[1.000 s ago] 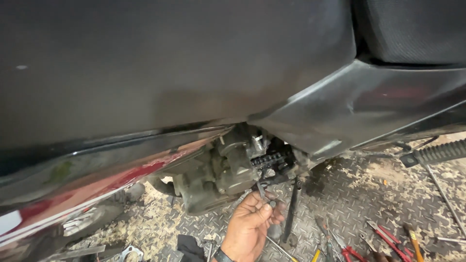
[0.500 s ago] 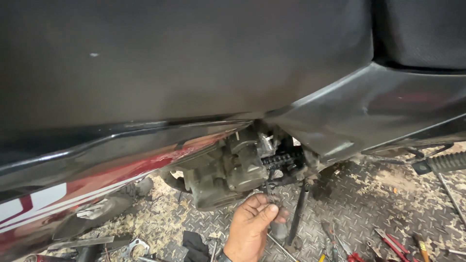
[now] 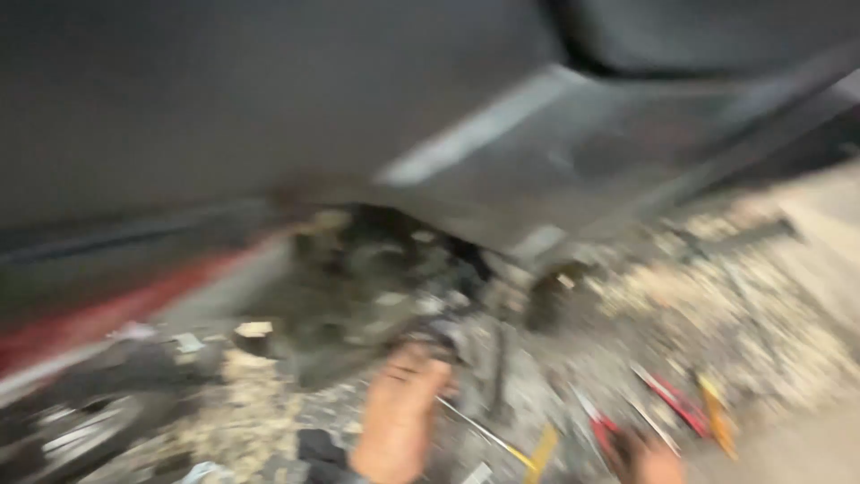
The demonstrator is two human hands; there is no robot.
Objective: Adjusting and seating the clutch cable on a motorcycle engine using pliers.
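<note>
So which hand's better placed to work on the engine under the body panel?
Left, probably. The left hand reaches up to the engine, fingertips at its underside. The right hand sits low at the frame edge, by the red-handled tools. Blur hides either grip.

The picture has gone very blurry, because the head camera swung. The left hand (image 3: pixel 400 417) has slid toward 9 o'clock, up against the engine (image 3: pixel 376 287). A second hand, the right hand (image 3: pixel 652 462), has popped in at 5 o'clock by the red-handled tools (image 3: pixel 667 399).
</note>
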